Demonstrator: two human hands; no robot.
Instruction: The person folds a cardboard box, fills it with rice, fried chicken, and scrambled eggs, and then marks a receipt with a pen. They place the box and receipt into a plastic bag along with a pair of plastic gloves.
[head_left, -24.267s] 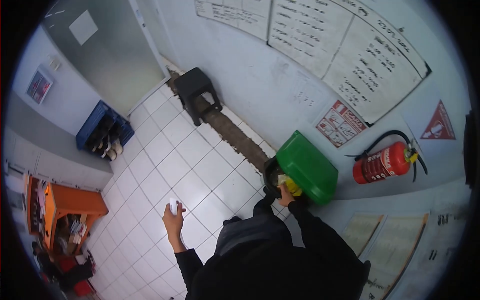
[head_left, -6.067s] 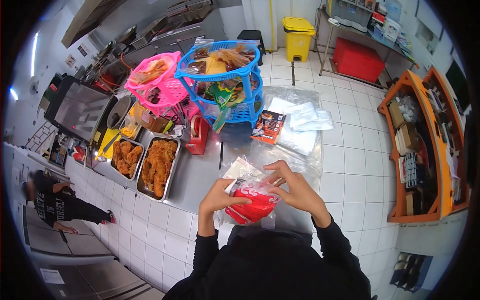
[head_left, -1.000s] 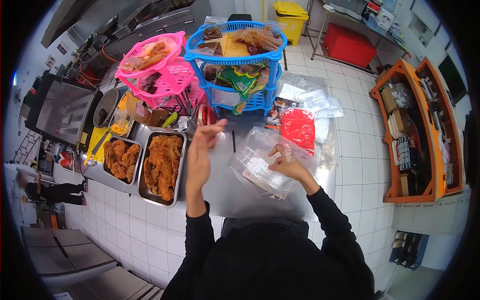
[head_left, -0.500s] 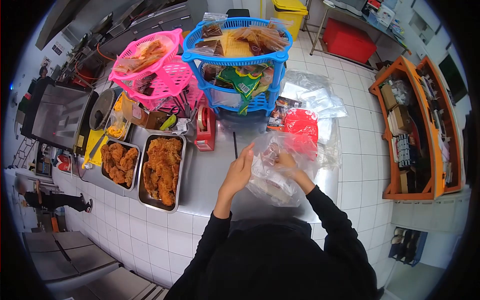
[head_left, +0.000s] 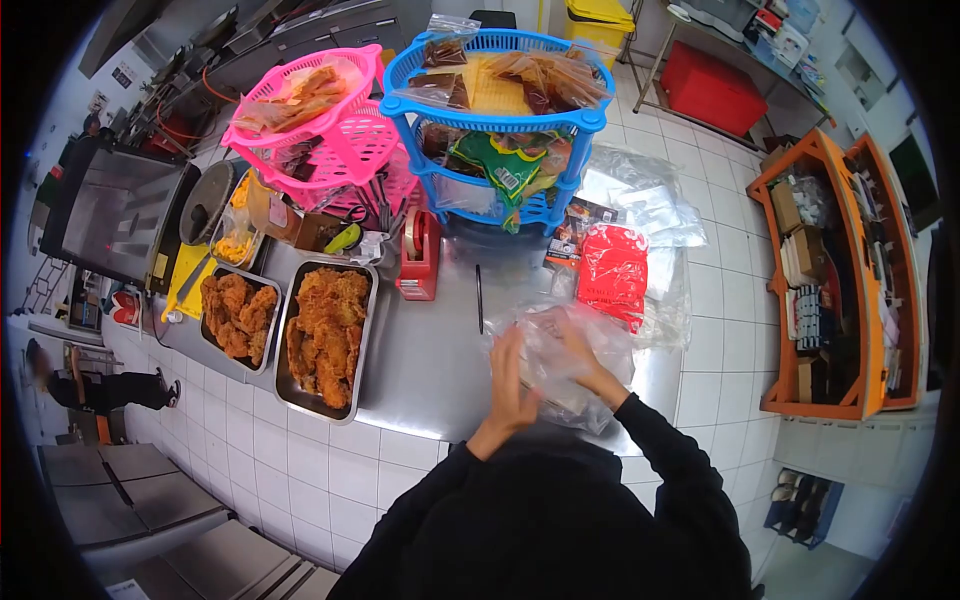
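A crumpled clear plastic bag (head_left: 575,375) lies at the near edge of the steel table (head_left: 415,350), with something pale in it that is hard to make out. My left hand (head_left: 508,385) is at the bag's left side, upright, its fingers apart. On the right, my right hand (head_left: 585,355) reaches over the upper part of the bag; its fingertips are partly hidden by plastic. A red packet (head_left: 612,275) lies just beyond the bag, and a thin black stick (head_left: 479,298) is left of it.
Two trays of fried chicken (head_left: 325,340) stand at the left. Behind them are a red tape dispenser (head_left: 418,260), a pink basket rack (head_left: 345,150) and a blue basket rack (head_left: 495,120). An orange shelf (head_left: 835,300) stands right. Another person (head_left: 100,388) is at far left.
My left hand has moved right and down, closer to the bag. The bag has shifted slightly right and toward me, uncovering more of the red packet. The whole view has shifted slightly.
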